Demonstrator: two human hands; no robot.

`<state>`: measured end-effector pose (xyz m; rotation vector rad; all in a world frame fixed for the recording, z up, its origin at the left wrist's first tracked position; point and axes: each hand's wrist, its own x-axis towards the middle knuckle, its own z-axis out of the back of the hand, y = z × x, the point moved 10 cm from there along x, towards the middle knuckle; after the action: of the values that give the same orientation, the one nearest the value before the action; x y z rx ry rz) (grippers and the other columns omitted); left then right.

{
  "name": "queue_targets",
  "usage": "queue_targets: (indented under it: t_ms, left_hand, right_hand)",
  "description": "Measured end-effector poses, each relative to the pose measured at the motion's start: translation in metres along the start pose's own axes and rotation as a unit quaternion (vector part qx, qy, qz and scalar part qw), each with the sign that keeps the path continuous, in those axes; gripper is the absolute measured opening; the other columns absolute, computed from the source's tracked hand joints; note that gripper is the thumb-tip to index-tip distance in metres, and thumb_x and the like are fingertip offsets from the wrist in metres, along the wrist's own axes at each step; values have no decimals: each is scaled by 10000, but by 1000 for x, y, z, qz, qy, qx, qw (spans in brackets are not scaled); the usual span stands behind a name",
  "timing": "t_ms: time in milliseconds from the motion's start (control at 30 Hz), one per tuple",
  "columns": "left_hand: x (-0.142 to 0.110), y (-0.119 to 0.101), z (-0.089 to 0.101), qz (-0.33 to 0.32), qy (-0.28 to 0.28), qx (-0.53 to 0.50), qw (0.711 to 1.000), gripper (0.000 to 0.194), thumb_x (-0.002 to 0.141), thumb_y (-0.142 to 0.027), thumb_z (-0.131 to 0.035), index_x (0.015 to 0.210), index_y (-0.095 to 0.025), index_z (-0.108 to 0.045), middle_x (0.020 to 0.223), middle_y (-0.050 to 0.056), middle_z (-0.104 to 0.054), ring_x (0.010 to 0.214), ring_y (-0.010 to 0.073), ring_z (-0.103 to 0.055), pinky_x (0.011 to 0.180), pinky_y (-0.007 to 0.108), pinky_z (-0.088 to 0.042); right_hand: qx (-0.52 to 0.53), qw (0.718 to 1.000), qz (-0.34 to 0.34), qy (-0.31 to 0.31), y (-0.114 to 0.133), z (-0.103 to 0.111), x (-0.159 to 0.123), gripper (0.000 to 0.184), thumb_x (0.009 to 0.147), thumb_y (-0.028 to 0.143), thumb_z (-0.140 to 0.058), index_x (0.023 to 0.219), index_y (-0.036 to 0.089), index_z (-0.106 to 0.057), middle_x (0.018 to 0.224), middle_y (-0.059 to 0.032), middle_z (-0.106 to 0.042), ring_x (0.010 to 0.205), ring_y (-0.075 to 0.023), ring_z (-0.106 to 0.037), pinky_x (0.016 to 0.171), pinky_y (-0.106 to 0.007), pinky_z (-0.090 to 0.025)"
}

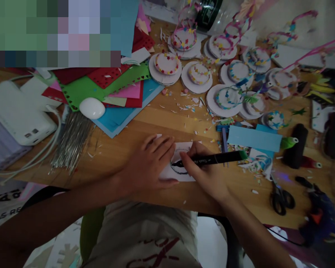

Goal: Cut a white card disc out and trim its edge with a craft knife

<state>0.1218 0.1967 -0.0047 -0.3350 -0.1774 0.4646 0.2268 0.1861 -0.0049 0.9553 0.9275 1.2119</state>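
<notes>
Between my hands on the wooden table lies a small piece of white paper with a dark round outline drawn on it. My left hand rests flat on the paper's left side, fingers stretched and a little apart. In my right hand a black marker with a green end is gripped between thumb and fingers. Its tip touches the paper at the left part of the outline. The marker slants, its green end pointing right. Part of the circle is hidden by my right fingers.
Several white paper discs with beaded rings stand at the back. Coloured sheets, a white egg-shaped piece and a bundle of metal wires lie left. At right are scissors, a blue paper strip and a glue gun.
</notes>
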Motion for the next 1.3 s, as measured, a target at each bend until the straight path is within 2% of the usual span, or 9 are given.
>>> queue_targets:
  t_ms: [200,433,700,967,1300]
  left_hand:
    - [0,0,0,3,-1,-4,1000,807,858,-668,-493,1356,-33,-506,1455,204,-493,1352,348,-402,1160,512,-227]
    - [0,1,-1,5,2,-2,1000,800,860,-669,-481,1361,-46,-502,1464,201,-483,1353,350,-399,1160,513,-223]
    - [-1,0,0,4,-1,0,1000,787,860,-640,-507,1354,-28,-501,1464,199,-484,1348,345,-398,1154,515,-230]
    - [-1,0,0,3,-5,1,1000,800,858,-655,-492,1348,-23,-509,1460,200,-490,1343,346,-405,1149,511,-229]
    - [0,1,-1,4,7,0,1000,814,844,-648,-521,1367,-25,-488,1468,197,-481,1345,345,-396,1156,508,-223]
  right_hand:
    - [9,1000,-7,7,0,-1,-1,297,925,302,-588,675,237,-443,511,76,-450,479,-115,-394,483,-248,-335]
    - [-23,999,-15,47,4,-3,-1,329,912,284,-577,644,236,-391,516,75,-433,483,-111,-388,472,-240,-317]
    - [-49,995,-66,65,-3,-1,1,311,840,250,-546,609,242,-338,524,76,-361,479,-106,-351,470,-246,-286]
    - [-87,986,-109,86,-10,2,4,282,790,278,-522,583,249,-332,477,72,-364,455,-108,-351,467,-254,-295]
    - [-107,989,-83,63,-7,7,6,251,739,254,-492,560,250,-316,511,73,-312,478,-105,-315,455,-257,-263]
